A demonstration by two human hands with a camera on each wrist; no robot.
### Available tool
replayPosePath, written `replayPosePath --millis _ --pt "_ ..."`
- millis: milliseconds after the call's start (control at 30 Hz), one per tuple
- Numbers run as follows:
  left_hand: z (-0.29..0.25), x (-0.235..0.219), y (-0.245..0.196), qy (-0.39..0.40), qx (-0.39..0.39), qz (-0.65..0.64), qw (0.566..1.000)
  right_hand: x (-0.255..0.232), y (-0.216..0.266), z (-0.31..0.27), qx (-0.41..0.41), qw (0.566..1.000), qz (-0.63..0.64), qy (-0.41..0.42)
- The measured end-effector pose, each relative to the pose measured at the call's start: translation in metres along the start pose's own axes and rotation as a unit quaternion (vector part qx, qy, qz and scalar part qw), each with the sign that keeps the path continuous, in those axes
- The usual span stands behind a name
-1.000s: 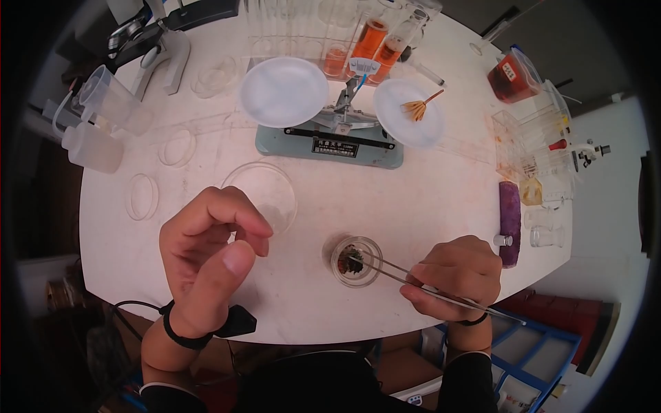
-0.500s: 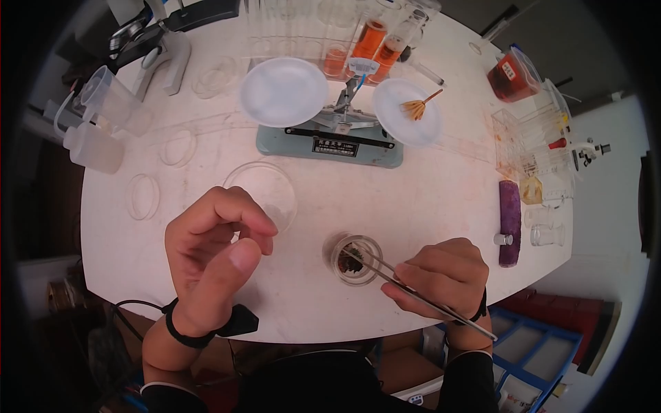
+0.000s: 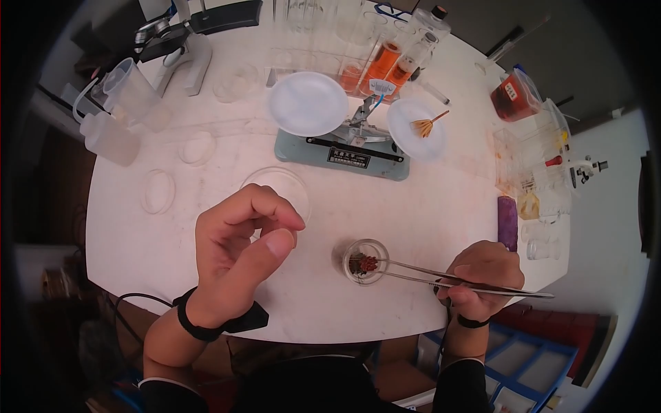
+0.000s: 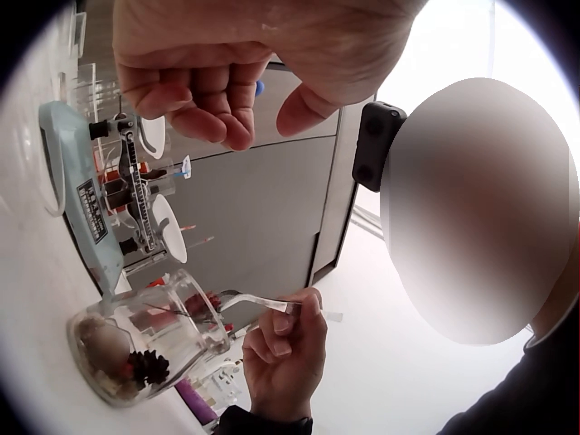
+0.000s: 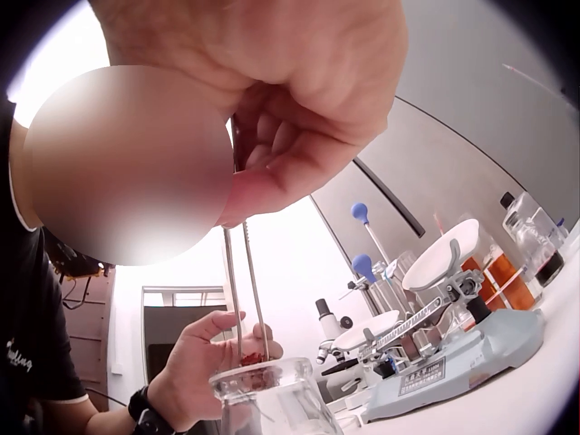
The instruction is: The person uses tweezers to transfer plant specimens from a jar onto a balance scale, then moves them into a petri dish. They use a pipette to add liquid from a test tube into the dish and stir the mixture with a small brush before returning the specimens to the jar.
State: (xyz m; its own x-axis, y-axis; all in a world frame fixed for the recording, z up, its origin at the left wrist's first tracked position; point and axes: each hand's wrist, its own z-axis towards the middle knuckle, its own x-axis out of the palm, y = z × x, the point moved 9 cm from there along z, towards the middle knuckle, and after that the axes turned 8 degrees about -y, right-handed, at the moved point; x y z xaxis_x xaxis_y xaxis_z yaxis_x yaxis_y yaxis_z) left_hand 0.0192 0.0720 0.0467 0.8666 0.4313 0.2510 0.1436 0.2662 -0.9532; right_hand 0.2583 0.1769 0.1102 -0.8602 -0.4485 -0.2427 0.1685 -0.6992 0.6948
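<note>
At the lower centre of the frame, the right hand (image 3: 485, 275) pinches tweezers (image 3: 513, 292), their tips at a red piece (image 3: 368, 264) in the mouth of the glass jar (image 3: 366, 241) on the desk (image 3: 289, 310). The left hand (image 3: 231, 258) hangs loosely curved, empty. The step seems to be tweezer work at the jar's mouth; the next move calls for steady pressure, clear of the rim.

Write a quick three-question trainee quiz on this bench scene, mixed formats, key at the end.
1. Multiple choice: What holds the tweezers?
A) the left hand
B) the right hand
C) both hands together

2. Fill in: The clump at the tweezers' tips, by the mouth of the glass jar, is ____ in colour.

3. True or false: The left hand grips the glass jar.

Key: 1 B; 2 red; 3 false
</note>
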Motion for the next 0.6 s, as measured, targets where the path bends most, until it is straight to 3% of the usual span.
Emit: replayPosePath --millis 200,600 --pt "-0.001 0.004 0.004 0.017 -0.007 0.003 1.000 -0.022 -0.012 -0.007 0.092 0.985 0.091 -0.115" --pt "-0.002 0.003 0.005 0.002 -0.021 -0.001 1.000 -0.019 -0.027 -0.006 0.113 0.979 0.124 -0.114"
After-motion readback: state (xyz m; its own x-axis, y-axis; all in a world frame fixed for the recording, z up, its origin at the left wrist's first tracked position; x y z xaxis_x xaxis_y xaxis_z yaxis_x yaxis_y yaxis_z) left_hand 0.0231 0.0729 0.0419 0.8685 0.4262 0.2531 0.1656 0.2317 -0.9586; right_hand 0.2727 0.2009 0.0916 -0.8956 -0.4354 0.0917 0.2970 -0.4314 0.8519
